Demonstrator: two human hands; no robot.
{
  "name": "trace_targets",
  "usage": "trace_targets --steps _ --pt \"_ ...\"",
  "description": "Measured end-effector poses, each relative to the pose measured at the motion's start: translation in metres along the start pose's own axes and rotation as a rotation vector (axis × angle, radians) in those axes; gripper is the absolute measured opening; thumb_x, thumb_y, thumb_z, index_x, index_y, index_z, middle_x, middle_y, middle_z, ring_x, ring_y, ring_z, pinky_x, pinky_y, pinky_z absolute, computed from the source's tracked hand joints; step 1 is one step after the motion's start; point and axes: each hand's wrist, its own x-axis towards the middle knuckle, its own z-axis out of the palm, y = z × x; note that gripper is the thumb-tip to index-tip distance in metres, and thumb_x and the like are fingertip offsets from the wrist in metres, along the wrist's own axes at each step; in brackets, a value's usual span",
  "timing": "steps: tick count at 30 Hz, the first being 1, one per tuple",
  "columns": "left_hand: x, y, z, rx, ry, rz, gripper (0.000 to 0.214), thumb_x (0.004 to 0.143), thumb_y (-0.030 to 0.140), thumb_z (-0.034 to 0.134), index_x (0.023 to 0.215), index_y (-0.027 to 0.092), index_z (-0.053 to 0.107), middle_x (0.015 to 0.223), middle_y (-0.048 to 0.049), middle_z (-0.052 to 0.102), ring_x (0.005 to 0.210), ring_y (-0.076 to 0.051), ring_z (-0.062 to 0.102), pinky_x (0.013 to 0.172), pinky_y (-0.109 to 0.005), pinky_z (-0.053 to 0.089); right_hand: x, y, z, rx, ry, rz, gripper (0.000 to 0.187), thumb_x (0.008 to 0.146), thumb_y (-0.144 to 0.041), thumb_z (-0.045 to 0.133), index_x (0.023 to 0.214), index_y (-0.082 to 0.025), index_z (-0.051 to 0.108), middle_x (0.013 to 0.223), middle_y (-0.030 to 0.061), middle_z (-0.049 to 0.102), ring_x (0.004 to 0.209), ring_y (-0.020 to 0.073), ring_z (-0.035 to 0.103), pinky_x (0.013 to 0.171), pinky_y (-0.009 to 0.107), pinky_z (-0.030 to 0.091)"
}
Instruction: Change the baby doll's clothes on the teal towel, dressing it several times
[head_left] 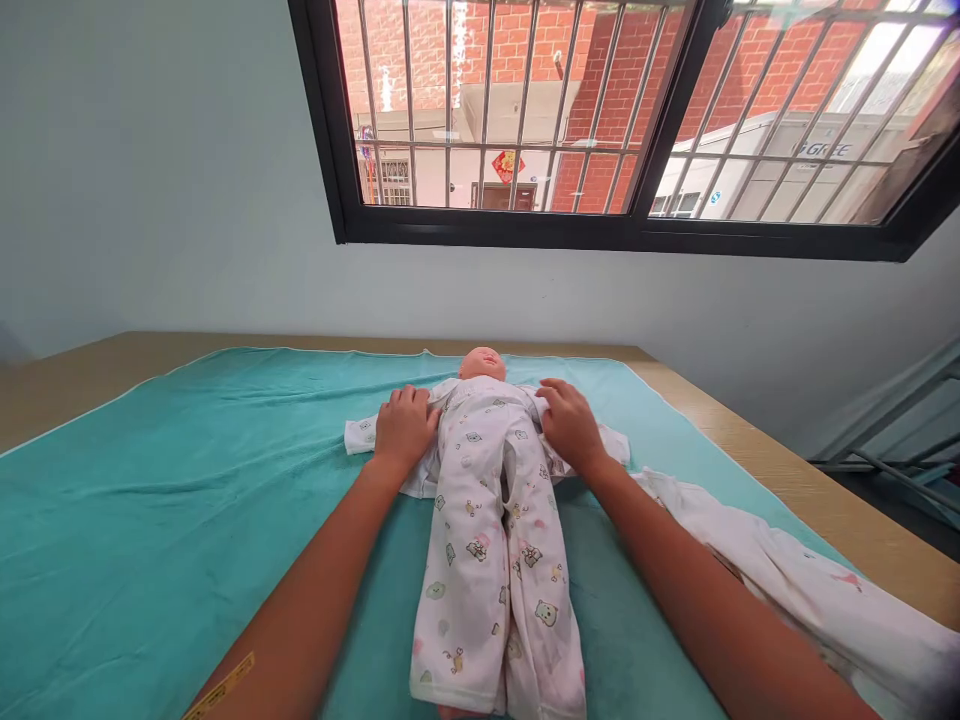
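A baby doll (484,364) lies on its back on a teal cloth (247,500), its head at the far end. White printed pants (480,560) with small bears cover its front and legs, and a bit of one foot shows at the bottom edge. A white top (421,482) shows from under the pants, its sleeves spread to both sides. My left hand (407,425) rests over the left sleeve, fingers laid down, thumb near the pants. On the other side my right hand (568,422) lies against the top near the shoulder, fingers loosely bent and apart.
A crumpled white cloth (795,565) with faint prints lies at the right, partly behind my right forearm. The wooden tabletop (720,440) borders the teal cloth. Behind stands a pale wall (480,295) under a barred window (495,225); a metal frame (900,410) is at far right.
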Motion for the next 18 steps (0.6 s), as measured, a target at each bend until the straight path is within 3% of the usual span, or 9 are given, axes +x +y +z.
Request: trace_targets --steps 2,5,12,18 --pt "-0.003 0.001 0.010 0.017 0.041 0.060 0.036 0.090 0.035 0.043 0.123 0.023 0.053 0.125 -0.0128 0.059 0.115 -0.029 0.049 0.091 -0.041 0.037 0.000 -0.009 0.011 0.126 -0.036 -0.056 0.038 0.086 -0.011 0.037 0.116 -0.016 0.059 0.126 0.0100 0.059 0.117 0.0205 0.050 0.102 0.034 0.036" --pt "-0.006 -0.005 0.022 0.026 -0.018 0.038 0.040 0.091 0.031 0.043 0.130 0.028 0.046 0.134 -0.0097 0.053 0.120 -0.027 0.047 0.099 -0.044 0.031 -0.003 -0.001 0.022 0.121 -0.121 -0.006 0.043 0.088 -0.017 0.038 0.128 -0.018 0.054 0.133 0.0088 0.056 0.121 0.0211 0.050 0.103 0.036 0.035" --pt "-0.007 -0.018 0.021 0.012 -0.029 -0.172 0.024 0.092 0.030 0.035 0.103 0.019 0.054 0.103 -0.0129 0.065 0.101 -0.029 0.059 0.083 -0.040 0.038 -0.005 0.023 0.016 -0.076 -0.300 0.134 0.057 0.082 -0.023 0.049 0.139 -0.023 0.046 0.133 0.0059 0.058 0.115 0.0255 0.055 0.095 0.035 0.039" --pt "-0.004 -0.033 0.017 -0.075 -0.040 -0.372 0.029 0.092 0.029 0.030 0.095 0.020 0.057 0.099 -0.0135 0.068 0.096 -0.030 0.062 0.075 -0.038 0.039 -0.008 0.016 0.017 -0.091 -0.238 0.175 0.049 0.088 -0.034 0.046 0.136 -0.025 0.049 0.131 0.0059 0.059 0.114 0.0252 0.055 0.093 0.034 0.038"
